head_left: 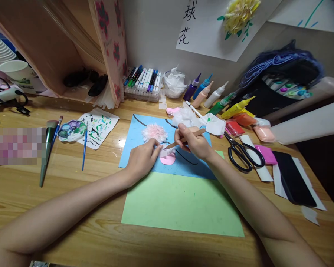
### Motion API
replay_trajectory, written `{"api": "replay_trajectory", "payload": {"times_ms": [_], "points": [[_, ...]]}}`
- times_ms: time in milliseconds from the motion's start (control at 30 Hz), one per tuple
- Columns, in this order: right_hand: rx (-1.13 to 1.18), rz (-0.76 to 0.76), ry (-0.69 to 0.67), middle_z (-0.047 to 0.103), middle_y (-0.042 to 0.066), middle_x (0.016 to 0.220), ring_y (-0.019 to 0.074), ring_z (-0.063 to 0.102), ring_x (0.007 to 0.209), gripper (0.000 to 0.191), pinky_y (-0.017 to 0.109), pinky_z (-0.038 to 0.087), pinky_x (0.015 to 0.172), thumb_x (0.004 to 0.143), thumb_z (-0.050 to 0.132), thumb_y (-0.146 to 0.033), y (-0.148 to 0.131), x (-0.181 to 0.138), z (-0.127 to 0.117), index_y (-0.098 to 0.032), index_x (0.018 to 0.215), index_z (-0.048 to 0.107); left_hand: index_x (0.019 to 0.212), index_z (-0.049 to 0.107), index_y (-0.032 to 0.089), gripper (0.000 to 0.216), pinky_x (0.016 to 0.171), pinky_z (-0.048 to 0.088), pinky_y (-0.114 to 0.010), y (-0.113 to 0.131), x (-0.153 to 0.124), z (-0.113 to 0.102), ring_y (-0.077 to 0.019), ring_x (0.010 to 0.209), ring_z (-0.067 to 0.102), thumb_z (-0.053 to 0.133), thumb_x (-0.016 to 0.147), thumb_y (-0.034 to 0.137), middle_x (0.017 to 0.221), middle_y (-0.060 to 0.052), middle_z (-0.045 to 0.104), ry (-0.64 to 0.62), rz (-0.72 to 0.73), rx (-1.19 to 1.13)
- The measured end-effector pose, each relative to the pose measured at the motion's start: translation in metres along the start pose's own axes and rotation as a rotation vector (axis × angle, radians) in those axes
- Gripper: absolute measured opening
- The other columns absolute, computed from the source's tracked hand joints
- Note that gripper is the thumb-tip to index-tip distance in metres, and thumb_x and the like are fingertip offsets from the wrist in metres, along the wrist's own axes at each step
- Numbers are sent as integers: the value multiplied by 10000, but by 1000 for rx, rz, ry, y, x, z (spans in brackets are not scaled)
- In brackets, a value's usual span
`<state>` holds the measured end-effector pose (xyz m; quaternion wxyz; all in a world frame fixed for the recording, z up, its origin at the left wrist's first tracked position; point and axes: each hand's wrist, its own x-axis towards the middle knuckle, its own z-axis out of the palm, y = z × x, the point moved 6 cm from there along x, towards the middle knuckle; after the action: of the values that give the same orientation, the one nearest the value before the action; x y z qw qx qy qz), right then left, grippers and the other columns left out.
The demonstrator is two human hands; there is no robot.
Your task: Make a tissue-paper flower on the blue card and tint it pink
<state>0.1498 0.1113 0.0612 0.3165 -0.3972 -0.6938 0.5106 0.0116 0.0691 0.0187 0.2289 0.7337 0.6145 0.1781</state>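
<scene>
The right hand [193, 142] grips a brown pointed stick [175, 144] above the pink clay [167, 160] on the blue sheet [180, 167], where a slip could gouge it; the left hand's [141, 161] pinch I can't make out.

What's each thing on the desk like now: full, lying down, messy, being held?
Brown pointed tool: held in the right hand.
Left hand: on the blue sheet.
Pink flower: on the blue sheet.
Green sheet: flat, partly under the blue sheet.
Scissors: lying flat.
Phone: lying flat, screen dark.
Bowl: filled with white tissue.
Purple bottle: standing.
Palette: smeared with paint.
</scene>
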Motion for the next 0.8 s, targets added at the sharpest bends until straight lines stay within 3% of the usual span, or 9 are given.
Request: {"api": "replay_trajectory", "payload": {"times_ms": [300,667,800], "points": [[-140,-5,0,384,-42,411,61,364,393,599,234,285,438,931,314,-547,3,1,7,-176,477,436,973,547,228,235,605,345,-261,-1,1,2,-189,784,646,367,949,377,883,4,698,2,6,20],[-264,-38,13,403,-32,440,85,405,454,590,248,324,521,940,266,-543,-1,1,11,-189,489,407,982,549,226,216,573,335,-261,1,0,2,-181,756,649,377,946,353,875,2,700,-24,6,47],[-381,29,69,434,-27,467,87,409,470,565,250,321,534,945,283,-508,-7,1,17,-186,496,403,982,551,227,226,568,330,-258,2,0,1,-178,749,650,378,945,367,866,2,701,-26,15,41]]}}
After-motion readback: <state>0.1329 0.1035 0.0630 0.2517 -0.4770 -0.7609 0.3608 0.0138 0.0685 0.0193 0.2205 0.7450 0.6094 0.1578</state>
